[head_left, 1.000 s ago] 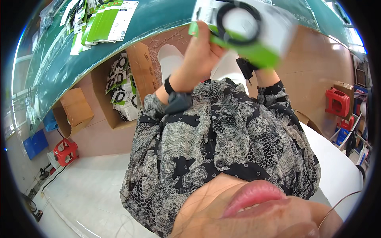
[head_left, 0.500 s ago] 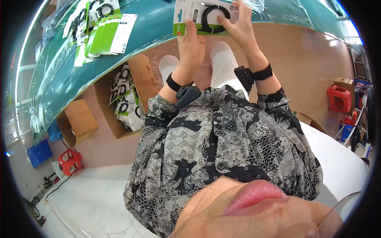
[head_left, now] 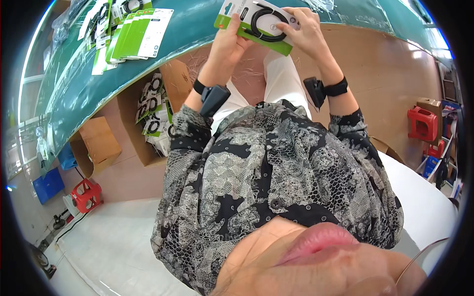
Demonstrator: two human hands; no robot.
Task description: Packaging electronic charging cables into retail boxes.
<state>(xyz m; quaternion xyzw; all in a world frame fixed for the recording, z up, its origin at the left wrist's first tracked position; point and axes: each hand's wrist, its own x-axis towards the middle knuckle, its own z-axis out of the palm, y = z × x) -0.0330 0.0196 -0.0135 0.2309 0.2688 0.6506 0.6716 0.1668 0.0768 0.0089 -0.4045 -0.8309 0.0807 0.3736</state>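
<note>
Between my hands, above the near edge of the green table, is a white and green cable card (head_left: 242, 10) with a coiled black cable (head_left: 256, 24) on its front. My left hand (head_left: 229, 42) grips the card's left end, thumb on the front face. At the right end my right hand (head_left: 307, 30) is closed on the card, its thumb lying by the cable coil. The card tilts, its right end lower toward me. A fan of white and green cards (head_left: 136, 37) lies on the table to the left, beside several carded cables (head_left: 101, 24).
Below the green table (head_left: 192, 32) stands an open carton (head_left: 129, 123) of carded cables, with a smaller brown carton (head_left: 101, 140) left of it. Red stools (head_left: 87, 196) stand at the far left and right. Clear plastic bags lie on the table's left end.
The card has turned clockwise, its right end dropping toward me. Both hands still hold it; my left hand has shifted slightly left and my right wrist slightly right.
</note>
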